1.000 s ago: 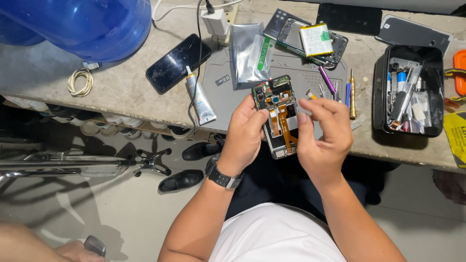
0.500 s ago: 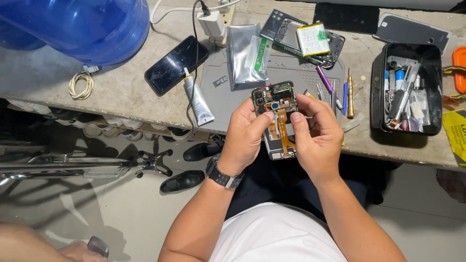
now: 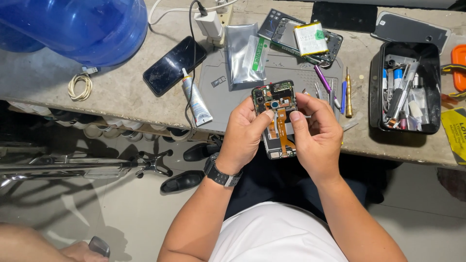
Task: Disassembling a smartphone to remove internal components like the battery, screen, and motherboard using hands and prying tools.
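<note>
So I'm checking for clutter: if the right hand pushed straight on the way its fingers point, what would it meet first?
The right hand points up-left across the opened phone, so probably the left hand gripping its other edge; depth is unclear.

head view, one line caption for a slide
Both hands, left hand and right hand, hold an opened phone above a cluttered bench.
</note>
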